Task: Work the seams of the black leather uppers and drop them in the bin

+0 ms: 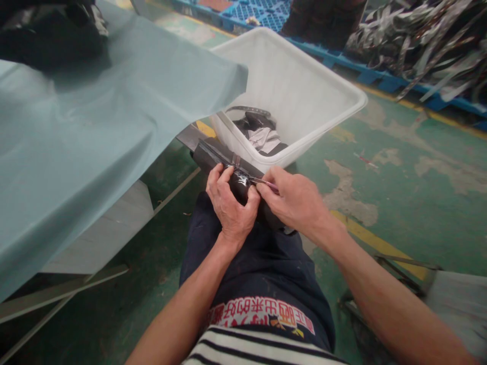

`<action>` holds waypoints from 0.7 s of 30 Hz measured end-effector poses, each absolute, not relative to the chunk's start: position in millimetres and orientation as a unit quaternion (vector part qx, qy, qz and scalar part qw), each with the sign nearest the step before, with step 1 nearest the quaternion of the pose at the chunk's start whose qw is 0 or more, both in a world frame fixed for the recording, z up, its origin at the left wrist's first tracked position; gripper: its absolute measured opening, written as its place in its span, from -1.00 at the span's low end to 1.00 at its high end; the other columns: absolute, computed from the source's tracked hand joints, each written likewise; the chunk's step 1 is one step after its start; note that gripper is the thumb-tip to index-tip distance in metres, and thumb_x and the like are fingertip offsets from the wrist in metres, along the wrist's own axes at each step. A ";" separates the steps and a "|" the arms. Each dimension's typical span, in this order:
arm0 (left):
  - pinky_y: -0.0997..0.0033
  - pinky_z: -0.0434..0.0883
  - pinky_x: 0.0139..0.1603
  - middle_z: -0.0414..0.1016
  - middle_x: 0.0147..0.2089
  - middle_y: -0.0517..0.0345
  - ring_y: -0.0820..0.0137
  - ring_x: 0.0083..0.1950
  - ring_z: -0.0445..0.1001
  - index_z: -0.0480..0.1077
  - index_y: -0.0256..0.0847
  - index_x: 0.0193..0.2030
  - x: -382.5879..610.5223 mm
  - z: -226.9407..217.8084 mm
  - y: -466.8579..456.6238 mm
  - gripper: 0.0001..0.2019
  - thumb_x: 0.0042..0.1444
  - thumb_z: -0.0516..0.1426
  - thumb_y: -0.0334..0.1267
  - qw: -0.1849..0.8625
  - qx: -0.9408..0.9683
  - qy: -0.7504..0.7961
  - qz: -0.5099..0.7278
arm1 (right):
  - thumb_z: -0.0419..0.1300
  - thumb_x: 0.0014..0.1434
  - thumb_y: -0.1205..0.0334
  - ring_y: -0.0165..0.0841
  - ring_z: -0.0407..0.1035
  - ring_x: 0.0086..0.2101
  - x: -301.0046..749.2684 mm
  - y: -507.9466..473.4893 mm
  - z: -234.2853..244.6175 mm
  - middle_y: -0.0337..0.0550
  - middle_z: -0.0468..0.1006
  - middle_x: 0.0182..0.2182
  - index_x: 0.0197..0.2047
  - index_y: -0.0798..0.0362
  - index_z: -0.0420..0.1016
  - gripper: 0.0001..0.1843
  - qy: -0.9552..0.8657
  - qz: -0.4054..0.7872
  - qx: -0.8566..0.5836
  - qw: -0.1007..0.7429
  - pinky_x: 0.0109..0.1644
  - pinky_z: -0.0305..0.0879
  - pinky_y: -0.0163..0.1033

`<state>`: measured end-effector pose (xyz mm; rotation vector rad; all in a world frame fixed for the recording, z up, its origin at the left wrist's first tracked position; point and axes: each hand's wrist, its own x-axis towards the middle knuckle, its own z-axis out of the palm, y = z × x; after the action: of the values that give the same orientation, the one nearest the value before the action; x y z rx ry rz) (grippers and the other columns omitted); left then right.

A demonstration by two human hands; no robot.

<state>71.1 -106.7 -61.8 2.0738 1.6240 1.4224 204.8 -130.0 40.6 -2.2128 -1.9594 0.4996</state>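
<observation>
Across my lap lies a black leather-like piece (213,156) with a strap and a shiny, whitish patch near its middle. My left hand (233,210) grips this piece, fingers on its far side and thumb on the near side of the patch. Pinched in my right hand (294,197) is a thin metal tool with a pinkish handle (272,185). Its tip points left and reaches the patch between my hands. Whether the tip is a blade or a point is too small to tell.
A white plastic bin (335,119) stands just beyond my lap, with dark and pale scraps (264,138) inside. On the left is a table under a grey-blue cover (125,106). Blue pallets (262,12) carry heaped straps (422,45) at the back. A stool (456,299) sits lower right.
</observation>
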 end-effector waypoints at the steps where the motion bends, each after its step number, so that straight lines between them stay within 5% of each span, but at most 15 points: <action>1: -0.09 0.29 0.54 0.40 0.42 -0.28 0.02 0.52 0.35 0.31 -0.22 0.32 71.4 -61.5 -106.7 -0.48 0.23 0.23 -0.23 0.077 0.690 0.540 0.477 | 0.11 0.48 0.13 -0.14 0.60 -0.25 205.3 -131.1 38.3 -0.05 0.74 -0.27 -0.01 0.01 0.56 -0.77 -0.649 0.166 -0.738 0.081 -0.28 0.04 -0.19; 8: -0.07 0.22 0.58 0.37 0.44 -0.26 0.03 0.54 0.31 0.29 -0.21 0.34 72.8 -60.8 -107.0 -0.46 0.23 0.21 -0.23 0.099 0.683 0.543 0.478 | 0.05 0.52 0.15 -0.11 0.62 -0.23 200.8 -138.1 31.8 -0.02 0.75 -0.20 0.05 0.04 0.52 -0.74 -0.642 0.160 -0.744 0.096 -0.28 0.04 -0.19; 21: -0.06 0.18 0.60 0.35 0.45 -0.27 0.04 0.55 0.29 0.29 -0.22 0.34 71.6 -67.2 -105.3 -0.46 0.23 0.21 -0.23 0.101 0.690 0.529 0.484 | -0.01 0.56 0.18 -0.04 0.66 -0.13 193.9 -126.4 50.7 0.05 0.73 -0.17 0.12 0.07 0.47 -0.72 -0.663 0.144 -0.734 -0.027 -0.30 0.01 -0.15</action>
<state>71.6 -105.3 -67.2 2.0375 1.5636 1.4289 193.9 -126.4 50.7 -2.3476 -2.1188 0.4615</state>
